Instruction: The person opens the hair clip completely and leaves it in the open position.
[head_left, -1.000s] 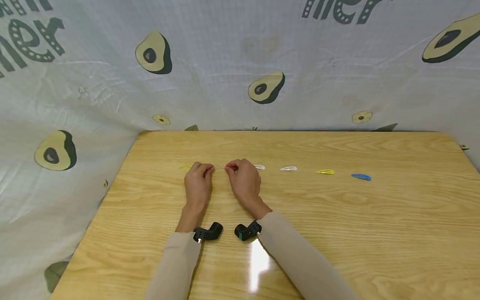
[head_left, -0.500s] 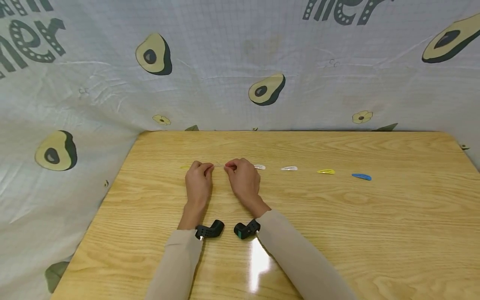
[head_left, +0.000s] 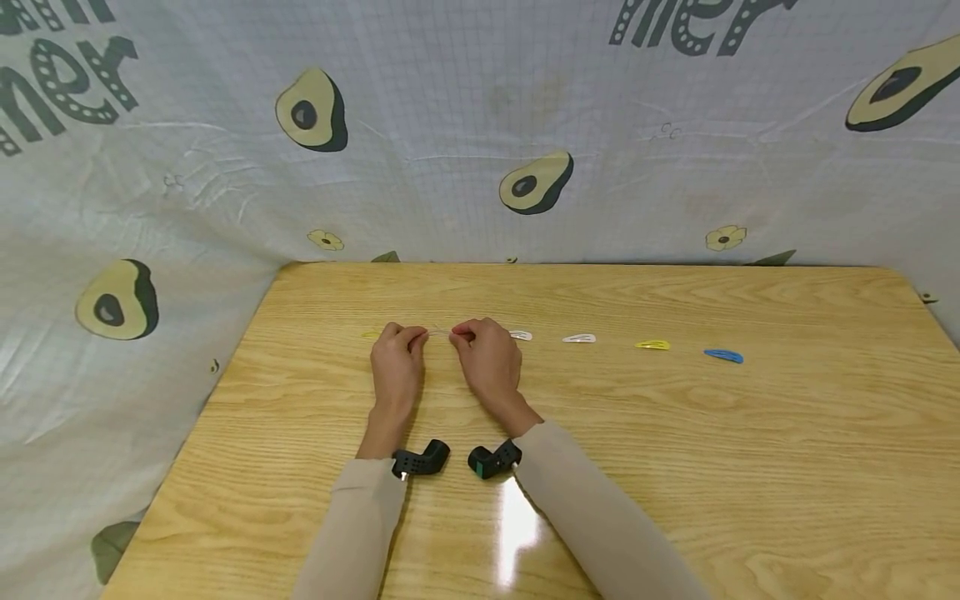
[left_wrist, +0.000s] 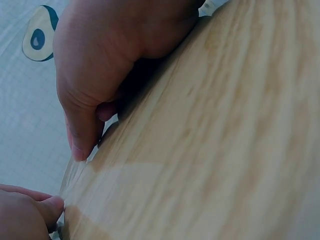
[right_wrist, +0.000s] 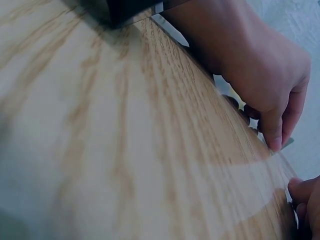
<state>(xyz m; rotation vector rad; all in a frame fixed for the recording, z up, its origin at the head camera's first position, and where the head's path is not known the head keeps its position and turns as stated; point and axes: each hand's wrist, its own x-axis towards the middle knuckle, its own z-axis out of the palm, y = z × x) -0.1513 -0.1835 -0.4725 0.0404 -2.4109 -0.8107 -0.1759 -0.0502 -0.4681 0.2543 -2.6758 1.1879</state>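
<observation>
A thin pale hair clip (head_left: 438, 332) spans the gap between my two hands, just above the wooden table. My left hand (head_left: 396, 367) pinches its left end between thumb and fingertips. At the other end, my right hand (head_left: 491, 360) pinches it the same way. The left wrist view shows the right hand (left_wrist: 115, 55) reaching down from above and the left hand (left_wrist: 25, 210) at lower left. Fingers hide both clip ends. A yellow hair clip (head_left: 371, 335) lies partly hidden beside the left hand, a white hair clip (head_left: 521, 335) beside the right.
Further right along the same row lie another white hair clip (head_left: 579, 339), a yellow one (head_left: 652, 345) and a blue one (head_left: 723, 356). Behind the wooden table (head_left: 600, 467) hangs an avocado-print curtain (head_left: 435, 167).
Both hands keep nearly the same place and pinch. The head view has shifted very slightly; the clips in the row have not moved on the table.
</observation>
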